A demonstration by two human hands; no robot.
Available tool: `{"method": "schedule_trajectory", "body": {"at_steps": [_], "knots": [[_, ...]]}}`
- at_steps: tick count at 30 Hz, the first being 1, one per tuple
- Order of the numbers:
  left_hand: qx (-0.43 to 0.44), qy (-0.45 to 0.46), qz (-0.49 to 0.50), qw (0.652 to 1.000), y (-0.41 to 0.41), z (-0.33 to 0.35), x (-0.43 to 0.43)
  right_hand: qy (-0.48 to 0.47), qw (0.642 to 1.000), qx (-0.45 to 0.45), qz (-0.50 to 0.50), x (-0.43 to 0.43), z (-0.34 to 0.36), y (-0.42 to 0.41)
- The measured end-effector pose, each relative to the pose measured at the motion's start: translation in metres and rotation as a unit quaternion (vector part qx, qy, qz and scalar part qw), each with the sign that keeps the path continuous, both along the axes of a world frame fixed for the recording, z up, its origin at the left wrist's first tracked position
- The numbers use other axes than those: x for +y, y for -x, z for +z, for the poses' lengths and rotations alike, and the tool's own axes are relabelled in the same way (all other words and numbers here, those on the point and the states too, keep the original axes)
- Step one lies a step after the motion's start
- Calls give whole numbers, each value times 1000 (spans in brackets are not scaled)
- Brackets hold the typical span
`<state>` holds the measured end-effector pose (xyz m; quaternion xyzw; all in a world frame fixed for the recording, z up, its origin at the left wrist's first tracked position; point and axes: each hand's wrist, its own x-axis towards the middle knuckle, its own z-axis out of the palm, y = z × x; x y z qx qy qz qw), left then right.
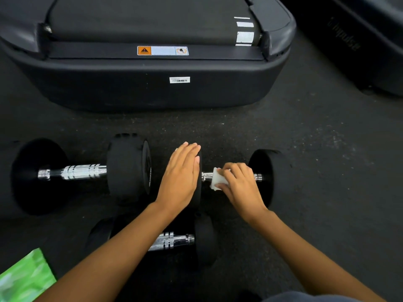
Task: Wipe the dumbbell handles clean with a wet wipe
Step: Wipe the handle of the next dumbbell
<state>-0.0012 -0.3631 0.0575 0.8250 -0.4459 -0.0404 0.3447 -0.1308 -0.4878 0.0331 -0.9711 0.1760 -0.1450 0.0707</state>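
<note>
Black gym floor (305, 149), "impulse" lettering (344, 35) on dark machine (370, 51), orange warning label (162, 50).

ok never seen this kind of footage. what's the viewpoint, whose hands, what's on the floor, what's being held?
There is one picture, from a wide-angle camera worn on a person's head, looking forward and down. No robot is involved: both arms are the wearer's own. The right hand presses a folded white wet wipe around the chrome handle of the right dumbbell. The left hand lies flat against that dumbbell's other weight, apparently steadying it, and holds nothing. Two more dumbbells lie on the dark rubber floor: one at the left and one nearer the person, partly hidden by the left arm. The big black shape beyond is the end of a treadmill. A green packet shows at the bottom left corner.
</note>
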Motion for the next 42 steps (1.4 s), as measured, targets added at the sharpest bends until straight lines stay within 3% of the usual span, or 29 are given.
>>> {"method": "schedule_trajectory", "body": {"at_steps": [8,13,17,23,28,34,37,42], "knots": [[5,2,-4,1000,0,-1,1,-152,974,159,59,-20,26,-32],[-8,9,-5,1000,-1,-2,2,-117,980,114,115,0,18,-33],[-2,12,-4,1000,1,-1,2,-144,982,92,86,-14,20,-9],[-1,11,-6,1000,0,-2,0,-107,973,199,43,-4,20,-45],[-3,7,-5,1000,0,-2,2,-154,969,171,95,-4,20,-39],[-5,16,-4,1000,1,-2,1,-221,943,243,50,-19,32,-33],[-3,16,-2,1000,-1,-3,0,-169,959,217,67,-2,27,-45],[-5,15,-5,1000,1,-3,3,-120,985,84,88,7,11,-24]]}}
